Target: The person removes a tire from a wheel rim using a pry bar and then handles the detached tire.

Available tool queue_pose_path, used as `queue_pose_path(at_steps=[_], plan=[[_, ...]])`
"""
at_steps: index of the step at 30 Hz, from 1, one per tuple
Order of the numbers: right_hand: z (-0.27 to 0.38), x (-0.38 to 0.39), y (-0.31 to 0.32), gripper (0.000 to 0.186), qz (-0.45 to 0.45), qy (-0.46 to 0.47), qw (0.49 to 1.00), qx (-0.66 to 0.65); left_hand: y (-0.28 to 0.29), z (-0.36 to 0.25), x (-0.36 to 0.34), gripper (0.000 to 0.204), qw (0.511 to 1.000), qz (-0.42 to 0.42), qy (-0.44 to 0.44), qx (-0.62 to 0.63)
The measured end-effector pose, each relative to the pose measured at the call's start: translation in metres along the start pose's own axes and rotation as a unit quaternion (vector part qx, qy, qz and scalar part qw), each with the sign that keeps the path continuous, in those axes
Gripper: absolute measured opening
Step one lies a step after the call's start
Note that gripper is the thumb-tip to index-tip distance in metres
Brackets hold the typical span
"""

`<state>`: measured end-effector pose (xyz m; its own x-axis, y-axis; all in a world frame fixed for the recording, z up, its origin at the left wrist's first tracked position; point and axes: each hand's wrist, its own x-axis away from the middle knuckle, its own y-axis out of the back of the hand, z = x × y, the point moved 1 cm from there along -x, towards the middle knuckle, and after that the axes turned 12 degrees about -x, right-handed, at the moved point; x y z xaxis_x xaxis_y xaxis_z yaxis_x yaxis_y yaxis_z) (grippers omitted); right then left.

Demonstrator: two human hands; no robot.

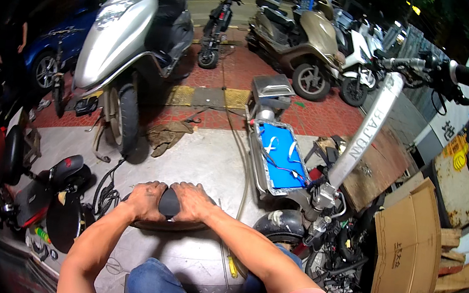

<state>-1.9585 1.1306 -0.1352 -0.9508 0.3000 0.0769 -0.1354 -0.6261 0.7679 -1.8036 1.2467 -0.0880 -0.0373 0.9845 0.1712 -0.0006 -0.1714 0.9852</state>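
A small black tyre stands in front of my knees, over the pale floor. Its tread faces up between my two hands. My left hand is closed over the tyre's left part, fingers on the far side and thumb toward me. On the right part, my right hand grips it the same way, thumbs pointing at each other. The tyre's lower side is partly hidden by my hands and forearms. Near my right knee lies a tool with a yellow handle.
Right of me stands an electric scooter with its deck uncovered, showing a blue battery pack. A silver motor scooter is parked ahead left. Cardboard leans at right. A dark cloth and a hose lie ahead.
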Motion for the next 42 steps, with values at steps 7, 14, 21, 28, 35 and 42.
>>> queue_pose_path(at_steps=[7, 14, 21, 28, 35, 42], plan=[[-0.013, 0.000, -0.001, 0.105, -0.073, 0.016, 0.997, -0.023, -0.006, 0.007, -0.019, 0.077, 1.000, -0.007, 0.019, -0.006], [-0.007, -0.002, -0.005, 0.110, -0.116, 0.020, 0.993, 0.021, -0.007, 0.012, -0.006, 0.095, 0.992, -0.112, -0.037, -0.053], [-0.016, -0.004, -0.023, 0.088, -0.114, 0.015, 0.993, 0.039, -0.036, 0.013, -0.005, 0.083, 0.993, -0.100, -0.034, -0.047], [-0.006, -0.003, -0.027, 0.089, -0.109, 0.036, 0.993, 0.024, -0.025, 0.012, 0.008, 0.086, 0.994, -0.103, -0.018, -0.023], [-0.055, 0.018, -0.025, 0.107, -0.039, 0.023, 0.998, -0.046, -0.029, 0.045, 0.039, 0.096, 0.993, -0.111, 0.007, 0.028], [-0.038, 0.007, -0.039, 0.091, -0.034, 0.041, 0.998, -0.029, -0.012, 0.029, 0.041, 0.078, 1.000, 0.011, 0.012, 0.017]])
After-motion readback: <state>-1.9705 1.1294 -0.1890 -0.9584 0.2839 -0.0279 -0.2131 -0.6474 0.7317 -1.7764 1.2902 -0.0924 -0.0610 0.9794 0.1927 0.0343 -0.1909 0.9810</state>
